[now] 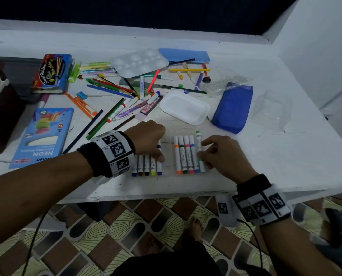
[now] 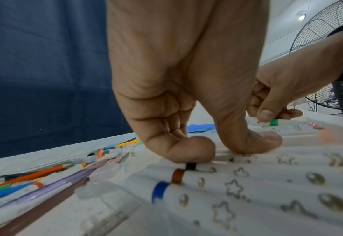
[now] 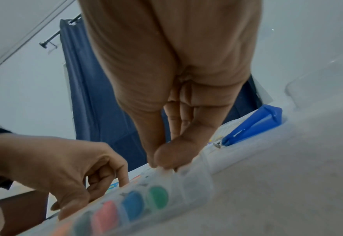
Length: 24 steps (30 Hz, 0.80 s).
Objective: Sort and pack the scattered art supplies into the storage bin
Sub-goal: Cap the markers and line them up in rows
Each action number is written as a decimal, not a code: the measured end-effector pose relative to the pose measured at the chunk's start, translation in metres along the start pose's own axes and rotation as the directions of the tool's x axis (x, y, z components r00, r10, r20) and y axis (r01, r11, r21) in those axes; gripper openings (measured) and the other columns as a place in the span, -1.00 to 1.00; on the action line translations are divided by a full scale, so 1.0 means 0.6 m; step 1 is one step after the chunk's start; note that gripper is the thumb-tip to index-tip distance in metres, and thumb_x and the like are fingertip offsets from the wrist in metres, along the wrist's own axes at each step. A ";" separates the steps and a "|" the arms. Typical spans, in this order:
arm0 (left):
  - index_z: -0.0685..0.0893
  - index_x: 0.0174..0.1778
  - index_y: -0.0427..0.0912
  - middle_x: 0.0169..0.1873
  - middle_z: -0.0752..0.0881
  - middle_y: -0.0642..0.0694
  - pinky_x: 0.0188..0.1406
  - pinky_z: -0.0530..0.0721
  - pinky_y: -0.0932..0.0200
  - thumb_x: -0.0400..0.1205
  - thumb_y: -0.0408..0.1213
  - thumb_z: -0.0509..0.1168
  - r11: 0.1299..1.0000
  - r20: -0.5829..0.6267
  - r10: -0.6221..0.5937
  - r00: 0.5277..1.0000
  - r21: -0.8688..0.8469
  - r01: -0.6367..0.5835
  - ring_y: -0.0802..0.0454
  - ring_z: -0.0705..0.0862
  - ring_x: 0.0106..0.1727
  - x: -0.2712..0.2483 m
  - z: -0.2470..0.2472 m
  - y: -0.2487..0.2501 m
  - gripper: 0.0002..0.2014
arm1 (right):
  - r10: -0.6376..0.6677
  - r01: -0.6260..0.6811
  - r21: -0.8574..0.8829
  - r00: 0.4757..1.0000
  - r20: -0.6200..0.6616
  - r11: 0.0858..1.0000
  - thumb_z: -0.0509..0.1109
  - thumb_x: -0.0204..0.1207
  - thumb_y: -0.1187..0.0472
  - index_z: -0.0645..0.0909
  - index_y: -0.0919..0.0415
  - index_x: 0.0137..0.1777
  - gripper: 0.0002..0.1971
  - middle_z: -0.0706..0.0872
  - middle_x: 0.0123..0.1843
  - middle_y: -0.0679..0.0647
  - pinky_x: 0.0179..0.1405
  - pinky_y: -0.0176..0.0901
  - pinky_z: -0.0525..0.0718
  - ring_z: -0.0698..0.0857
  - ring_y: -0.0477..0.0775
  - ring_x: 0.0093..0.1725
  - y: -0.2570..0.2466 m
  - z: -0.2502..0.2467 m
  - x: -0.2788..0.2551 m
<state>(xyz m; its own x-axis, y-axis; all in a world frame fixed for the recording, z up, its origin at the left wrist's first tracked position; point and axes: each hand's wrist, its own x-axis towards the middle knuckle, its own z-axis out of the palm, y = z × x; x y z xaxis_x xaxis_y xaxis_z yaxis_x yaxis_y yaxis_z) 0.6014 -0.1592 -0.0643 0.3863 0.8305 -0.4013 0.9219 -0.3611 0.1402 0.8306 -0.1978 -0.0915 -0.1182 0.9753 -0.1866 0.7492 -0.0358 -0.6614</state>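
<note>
Markers are being sorted into a clear tray (image 1: 171, 136) at the table's (image 1: 265, 156) near edge: this is the sorting step, with packing into the bin not yet begun. The left hand (image 1: 148, 139) bears down on the left row of markers (image 1: 147, 166), thumb and a curled finger pressing the barrels to hold them in their slots; it presses rather than grasps. The right hand (image 1: 224, 154) pinches the green marker (image 1: 199, 145) between thumb and fingers at the right end of the right row (image 1: 186, 156). That marker sits further back than its neighbours and appears not yet seated.

Next, I judge, the green marker must be slid toward the near edge until level with the others and pushed into its slot, while the left hand steadies the tray. After that the loose pencils (image 1: 106, 116) and pens further back on the table need gathering. A dark box (image 1: 0, 108) at the left edge may be the bin; I cannot tell.
</note>
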 end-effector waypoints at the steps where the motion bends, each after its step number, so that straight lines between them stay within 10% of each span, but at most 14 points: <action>1: 0.53 0.21 -0.26 0.05 0.62 -0.19 -0.29 0.45 0.14 0.38 0.12 0.55 1.000 -0.002 -0.002 1.000 0.005 0.002 -0.11 0.62 0.00 0.000 0.000 0.000 -0.33 | 0.001 -0.001 -0.016 1.000 -0.007 1.000 0.49 0.54 0.07 0.64 0.10 0.18 -0.74 0.79 -0.19 -0.04 -0.26 -0.33 0.73 0.78 -0.18 -0.33 -0.003 0.002 -0.001; 7: 0.57 0.19 -0.18 0.01 0.68 -0.13 -0.17 0.56 0.07 0.34 0.28 0.50 0.989 -0.077 -0.014 0.997 0.149 0.025 -0.12 0.67 0.00 -0.003 0.004 0.000 -0.30 | -0.038 0.027 -0.192 0.998 -0.052 0.981 0.52 0.51 0.05 0.70 0.16 0.12 -0.73 0.78 -0.03 0.08 0.04 0.07 0.73 0.75 0.06 -0.10 -0.015 0.009 0.003; 19: 0.58 0.10 -0.16 0.11 0.50 -0.16 -0.28 0.45 0.04 0.36 0.29 0.47 0.979 -0.094 0.001 0.996 0.205 0.019 -0.12 0.51 0.17 -0.009 0.004 0.001 -0.36 | -0.086 0.149 -0.231 0.961 0.262 0.961 0.53 0.51 0.14 0.74 0.21 0.19 -0.71 0.81 -0.16 0.02 -0.21 -0.30 0.73 0.73 -0.15 -0.33 -0.025 -0.029 0.004; 24: 0.57 0.09 -0.15 0.11 0.50 -0.14 -0.27 0.43 0.06 0.37 0.30 0.46 0.978 -0.077 0.013 0.997 0.208 0.004 -0.10 0.51 0.15 -0.009 0.002 -0.001 -0.37 | -0.117 0.235 -0.452 0.955 0.274 0.860 0.51 0.50 0.00 0.70 0.24 0.18 -0.63 0.59 -0.12 -0.05 -0.09 -0.12 0.58 0.57 -0.05 -0.12 -0.028 -0.025 0.016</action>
<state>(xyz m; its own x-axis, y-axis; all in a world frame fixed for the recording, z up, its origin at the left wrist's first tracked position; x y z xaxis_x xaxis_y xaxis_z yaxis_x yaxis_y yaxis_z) 0.5988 -0.1639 -0.0634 0.3989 0.8561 -0.3285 0.8974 -0.4382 -0.0522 0.8265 -0.1843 -0.0712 -0.3790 0.8756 -0.2996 0.9115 0.2973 -0.2841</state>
